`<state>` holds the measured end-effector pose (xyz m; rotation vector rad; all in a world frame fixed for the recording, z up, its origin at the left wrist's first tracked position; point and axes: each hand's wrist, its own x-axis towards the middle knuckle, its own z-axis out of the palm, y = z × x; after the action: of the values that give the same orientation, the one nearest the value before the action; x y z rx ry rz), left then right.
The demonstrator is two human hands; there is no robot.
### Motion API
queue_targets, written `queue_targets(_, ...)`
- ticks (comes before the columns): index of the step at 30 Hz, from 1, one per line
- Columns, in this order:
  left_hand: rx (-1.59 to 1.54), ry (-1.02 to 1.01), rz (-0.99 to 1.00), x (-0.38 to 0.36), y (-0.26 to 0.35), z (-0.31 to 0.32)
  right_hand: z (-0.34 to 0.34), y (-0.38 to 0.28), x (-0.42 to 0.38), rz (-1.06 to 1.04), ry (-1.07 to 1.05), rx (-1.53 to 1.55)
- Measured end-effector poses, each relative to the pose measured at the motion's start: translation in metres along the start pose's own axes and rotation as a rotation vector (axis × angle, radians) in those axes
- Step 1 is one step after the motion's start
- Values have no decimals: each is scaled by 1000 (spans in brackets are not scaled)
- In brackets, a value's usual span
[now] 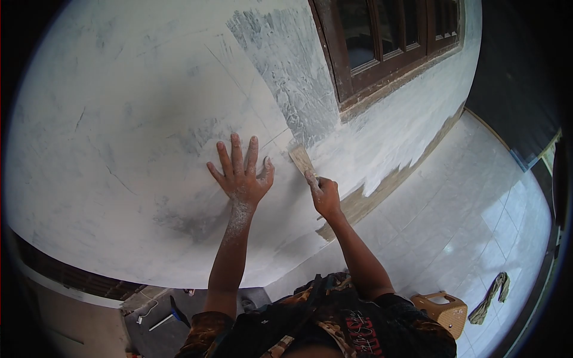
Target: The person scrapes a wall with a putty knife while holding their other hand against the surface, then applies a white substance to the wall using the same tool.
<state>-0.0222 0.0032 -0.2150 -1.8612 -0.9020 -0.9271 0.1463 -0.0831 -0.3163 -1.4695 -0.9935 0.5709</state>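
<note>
My left hand (242, 176) lies against the whitish wall (149, 119) with its fingers spread, and white dust coats the fingers and wrist. To its right, my right hand (325, 197) is wrapped round a flat scraper (302, 160). The scraper's blade end meets the wall just below a rough grey patch (289, 71). That patch runs down beside the brown window frame (346, 83). Thin dark scratches mark the wall around my left hand.
A tiled floor (441, 203) runs along the wall's base at the right. A tan plastic stool (444, 313) and a crumpled cloth (490, 297) are at the lower right. A blue-handled tool (178, 311) lies at the lower left. A dark sheet (519, 77) hangs at the upper right.
</note>
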Motion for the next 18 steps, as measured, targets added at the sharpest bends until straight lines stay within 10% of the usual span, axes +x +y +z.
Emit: queue_targets(18, 8, 7, 16, -1, 0, 0, 5, -15, -2, -20, 22, 25)
